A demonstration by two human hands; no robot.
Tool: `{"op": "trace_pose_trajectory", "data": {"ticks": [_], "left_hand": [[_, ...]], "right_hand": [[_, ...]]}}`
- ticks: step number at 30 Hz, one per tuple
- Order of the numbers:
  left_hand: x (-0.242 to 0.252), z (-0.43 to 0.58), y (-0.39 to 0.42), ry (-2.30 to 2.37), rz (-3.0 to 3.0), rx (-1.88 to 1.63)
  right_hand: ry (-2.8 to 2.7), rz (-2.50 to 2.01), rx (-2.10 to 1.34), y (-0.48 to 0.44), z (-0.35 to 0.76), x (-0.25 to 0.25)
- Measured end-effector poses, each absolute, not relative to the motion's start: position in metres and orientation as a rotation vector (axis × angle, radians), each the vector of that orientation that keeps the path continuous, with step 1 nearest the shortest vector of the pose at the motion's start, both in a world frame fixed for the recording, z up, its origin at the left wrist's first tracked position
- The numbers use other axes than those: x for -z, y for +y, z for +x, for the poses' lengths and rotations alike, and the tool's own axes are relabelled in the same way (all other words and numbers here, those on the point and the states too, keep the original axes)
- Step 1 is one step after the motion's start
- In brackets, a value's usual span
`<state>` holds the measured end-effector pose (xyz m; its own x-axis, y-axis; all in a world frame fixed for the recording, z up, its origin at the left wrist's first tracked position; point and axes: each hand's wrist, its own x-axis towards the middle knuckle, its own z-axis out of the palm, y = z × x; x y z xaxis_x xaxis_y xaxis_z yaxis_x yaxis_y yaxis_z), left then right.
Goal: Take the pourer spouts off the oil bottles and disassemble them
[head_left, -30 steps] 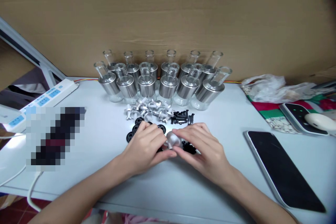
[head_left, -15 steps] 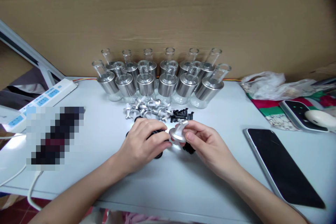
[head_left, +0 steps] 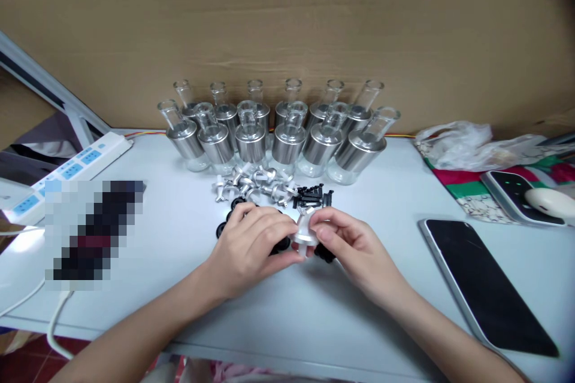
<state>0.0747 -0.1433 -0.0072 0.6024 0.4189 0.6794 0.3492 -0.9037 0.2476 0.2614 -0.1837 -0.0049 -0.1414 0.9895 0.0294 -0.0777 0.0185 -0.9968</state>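
Between thumb and fingers my right hand (head_left: 353, 245) pinches a silver bottle pourer (head_left: 305, 234), a round flange with a spout on top and a pale stem below. My left hand (head_left: 254, 245) is closed at the pourer's left side, its thumb and fingertips touching the flange and stem. Black rings (head_left: 221, 229) lie on the table around and partly under the left hand. More silver pourers (head_left: 256, 182) are heaped just beyond. Beside them are small black pieces (head_left: 309, 195), and another dark cluster (head_left: 324, 253) shows under the right hand.
Two rows of glass bottles with steel sleeves (head_left: 287, 145) stand at the back before a cardboard wall (head_left: 287, 18). At the right lie a phone (head_left: 489, 287), a plastic bag (head_left: 467, 146) and a dark-topped device (head_left: 512, 191). A power strip (head_left: 76, 170) and a blurred dark object (head_left: 94, 239) are at the left.
My left hand has moved right, off some of the black rings, and its fingertips now meet the pourer. The pourer in my right hand has become more upright.
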Motion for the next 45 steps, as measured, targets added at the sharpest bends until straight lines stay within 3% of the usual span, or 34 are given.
{"op": "trace_pose_trajectory", "data": {"ticks": [5, 17, 29, 45], "left_hand": [[0.009, 0.073, -0.143, 0.701, 2.722, -1.192], [0.005, 0.073, -0.142, 0.729, 2.852, -1.115], [0.003, 0.072, -0.138, 0.728, 2.859, -1.075], [0.007, 0.072, -0.137, 0.751, 2.842, -1.075]], "right_hand": [[-1.499, -1.168, -0.961, -0.186, 0.262, 0.005], [-2.124, -1.189, -0.464, -0.166, 0.3, 0.001], [-2.326, -1.309, -0.834, -0.162, 0.33, 0.014], [-2.268, -1.358, -0.852, -0.164, 0.32, 0.009]]}}
